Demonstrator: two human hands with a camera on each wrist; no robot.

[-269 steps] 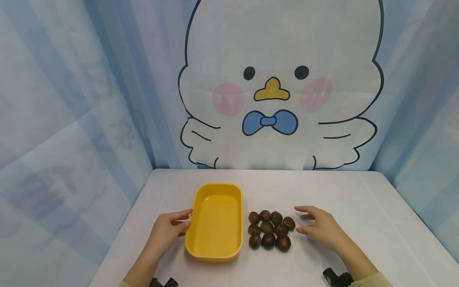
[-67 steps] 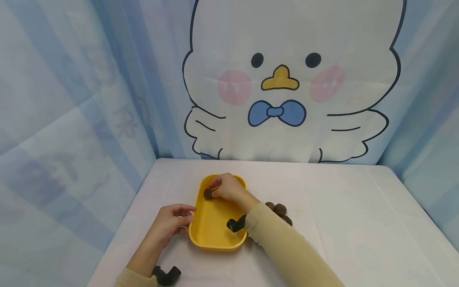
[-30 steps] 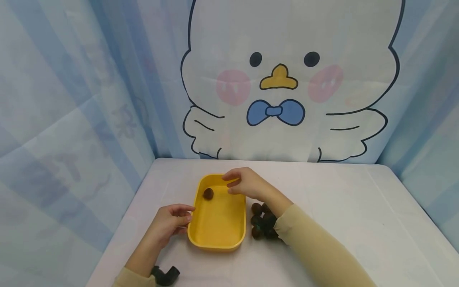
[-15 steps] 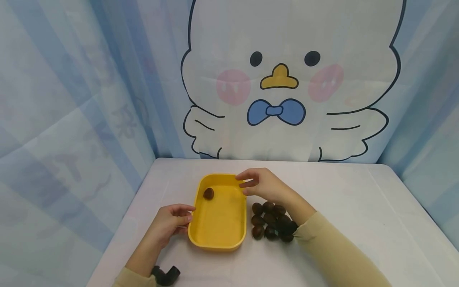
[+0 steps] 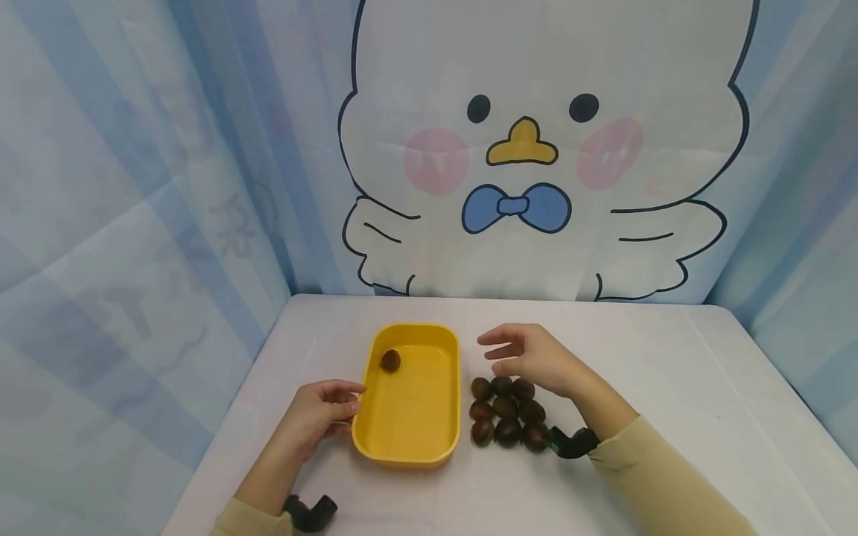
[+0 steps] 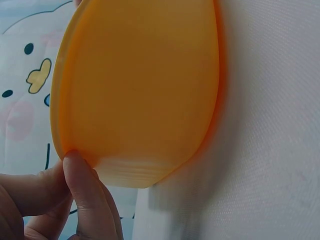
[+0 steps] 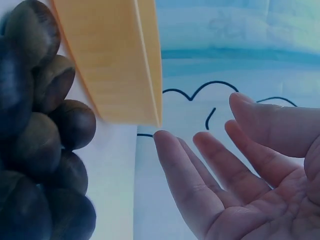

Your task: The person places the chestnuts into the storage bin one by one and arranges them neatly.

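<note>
A yellow plastic tray (image 5: 405, 458) lies on the white table, with one chestnut (image 5: 390, 361) in its far left part. At the tray's left side, my left hand (image 5: 320, 417) holds the rim between thumb and finger; the left wrist view shows the thumb (image 6: 82, 175) against the outer wall. My right hand (image 5: 536, 361) hovers past the tray's right side, fingers spread and nothing in them. Beneath and in front of it sit several glossy brown chestnuts (image 5: 506, 407), packed in rows. In the right wrist view they fill the left edge, beside the tray (image 7: 110, 75).
A blue-and-white cloth (image 5: 201, 223) with a cartoon bird (image 5: 512, 171) hangs behind the table (image 5: 643, 350) and along its sides. Black wrist camera mounts (image 5: 572, 442) show at both wrists; the right one overlaps the nearest right chestnut.
One chestnut has been moved into the tray and let go by my right hand. That hand has since drawn back to the right, above the chestnut group. My left hand stays at the tray.
</note>
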